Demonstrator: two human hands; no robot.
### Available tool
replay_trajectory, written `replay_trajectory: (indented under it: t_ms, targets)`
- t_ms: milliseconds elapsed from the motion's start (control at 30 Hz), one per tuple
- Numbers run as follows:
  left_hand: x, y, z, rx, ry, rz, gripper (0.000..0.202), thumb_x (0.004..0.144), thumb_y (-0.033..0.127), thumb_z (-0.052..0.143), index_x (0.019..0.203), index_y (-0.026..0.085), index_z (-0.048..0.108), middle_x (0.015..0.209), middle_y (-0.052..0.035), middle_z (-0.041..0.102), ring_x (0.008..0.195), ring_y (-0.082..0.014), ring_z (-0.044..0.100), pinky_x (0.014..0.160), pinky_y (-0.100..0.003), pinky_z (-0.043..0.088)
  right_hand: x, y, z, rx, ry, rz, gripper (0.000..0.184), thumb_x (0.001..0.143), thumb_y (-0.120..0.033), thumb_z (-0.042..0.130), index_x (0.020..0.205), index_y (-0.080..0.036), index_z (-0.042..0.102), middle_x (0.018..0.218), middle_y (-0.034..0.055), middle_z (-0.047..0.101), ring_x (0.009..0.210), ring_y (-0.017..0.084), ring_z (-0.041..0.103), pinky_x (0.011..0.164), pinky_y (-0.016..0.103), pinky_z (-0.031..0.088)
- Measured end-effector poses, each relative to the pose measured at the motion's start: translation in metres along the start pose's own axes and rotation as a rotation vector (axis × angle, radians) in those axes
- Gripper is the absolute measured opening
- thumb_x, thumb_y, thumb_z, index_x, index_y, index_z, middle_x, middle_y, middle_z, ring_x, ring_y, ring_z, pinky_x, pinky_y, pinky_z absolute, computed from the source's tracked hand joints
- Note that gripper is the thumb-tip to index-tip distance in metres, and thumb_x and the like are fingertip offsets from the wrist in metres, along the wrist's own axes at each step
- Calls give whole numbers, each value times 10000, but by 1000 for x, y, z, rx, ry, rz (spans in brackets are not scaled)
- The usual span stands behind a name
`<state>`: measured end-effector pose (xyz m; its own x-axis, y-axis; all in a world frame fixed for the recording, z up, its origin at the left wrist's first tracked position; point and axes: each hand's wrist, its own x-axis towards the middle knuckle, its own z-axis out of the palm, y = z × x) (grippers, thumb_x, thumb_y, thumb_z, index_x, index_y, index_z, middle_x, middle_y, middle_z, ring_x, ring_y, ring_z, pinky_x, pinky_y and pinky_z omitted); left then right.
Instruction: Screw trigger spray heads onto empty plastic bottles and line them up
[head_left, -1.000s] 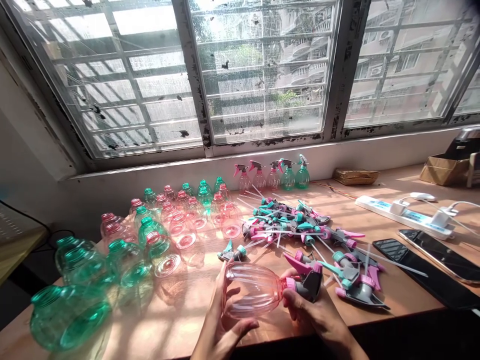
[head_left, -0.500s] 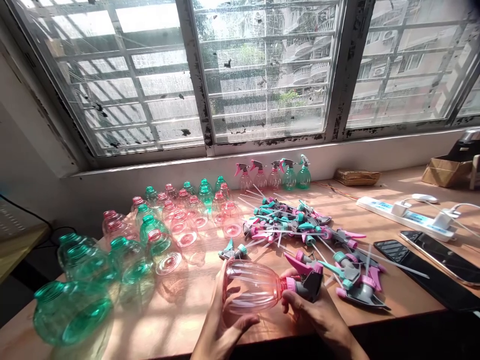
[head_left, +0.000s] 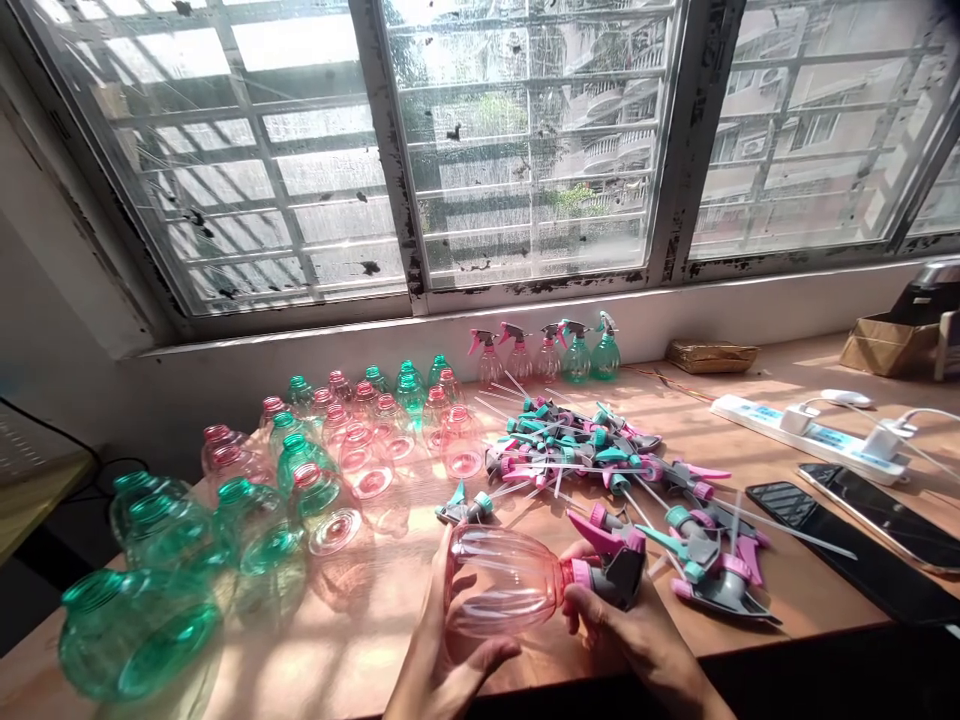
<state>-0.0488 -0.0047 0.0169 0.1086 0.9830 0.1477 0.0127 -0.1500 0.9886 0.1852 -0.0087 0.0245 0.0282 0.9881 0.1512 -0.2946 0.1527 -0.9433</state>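
1. The wrists were cut off by the lower edge.
2. The left hand (head_left: 450, 640) was cupped around the clear pink ribbed plastic bottle (head_left: 502, 590), which lay sideways between both hands.
3. The right hand (head_left: 630, 630) was closed on its grey and pink trigger sprayer (head_left: 611, 565).

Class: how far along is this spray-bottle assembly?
Done: five capped spray bottles at the back. In hand: left hand grips a clear pink plastic bottle, right hand holds its grey-and-pink trigger head. Left: many open pink and green bottles, a pile of loose trigger heads.
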Motion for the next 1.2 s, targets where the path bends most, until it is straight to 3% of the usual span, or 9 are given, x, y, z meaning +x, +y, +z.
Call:
replay_trajectory:
  t_ms: [200, 367, 633, 833, 967, 1100, 1200]
  targets:
    - [3, -5, 1, 29, -3, 41, 1021, 769, 624, 862, 1631, 392, 366, 1593, -106, 498, 1328, -380, 571, 1128, -500, 511, 0, -5, 4, 98, 11, 26, 461, 780, -546, 913, 994, -210, 683, 635, 13, 740, 534, 187, 636, 516, 279, 469]
    - [6, -11, 1, 98, 51, 122, 854, 869, 629, 757, 1611, 428, 385, 1670, -87, 436, 1330, -380, 585, 1092, -503, 539, -1, -7, 7, 151, 12, 20, 457, 759, -534, 932, 990, -224, 686, 644, 0, 734, 560, 190, 636, 542, 290, 469]
    - [1, -7, -2, 12, 4, 59, 1000, 767, 674, 836, 1619, 381, 401, 1601, -110, 519, 1379, -400, 581, 1176, -507, 470, 0, 1, -1, -37, -4, -5, 491, 786, -579, 899, 1006, -192, 690, 599, 6, 726, 510, 175, 607, 547, 298, 431]
    - [4, -5, 2, 101, 42, 161, 862, 847, 566, 818, 1598, 433, 415, 1742, -48, 363, 1479, -402, 495, 1217, -532, 429, -3, -8, 7, 117, 33, 61, 510, 727, -565, 940, 985, -208, 683, 616, 6, 732, 513, 190, 632, 513, 288, 451]
    - [4, -4, 3, 72, 31, 139, 826, 903, 589, 752, 1619, 454, 363, 1677, -52, 471, 1400, -367, 581, 1183, -507, 474, -2, -4, 4, 96, 35, 60, 495, 747, -567, 926, 986, -208, 682, 618, 15, 742, 513, 190, 632, 520, 294, 460]
    - [2, -2, 1, 42, -22, 148, 992, 808, 605, 843, 1640, 436, 330, 1612, -80, 524, 1356, -373, 596, 1126, -473, 534, -1, 3, -1, -7, -3, -5, 474, 796, -573, 889, 1020, -202, 698, 628, 10, 726, 524, 183, 616, 539, 304, 446]
    - [1, -4, -2, 5, -28, 95, 950, 813, 609, 836, 1623, 439, 369, 1598, -77, 524, 1369, -375, 581, 1124, -466, 536, -1, 3, -2, -20, -21, 0, 465, 809, -560, 887, 1023, -201, 682, 611, -5, 708, 526, 178, 621, 554, 304, 449]
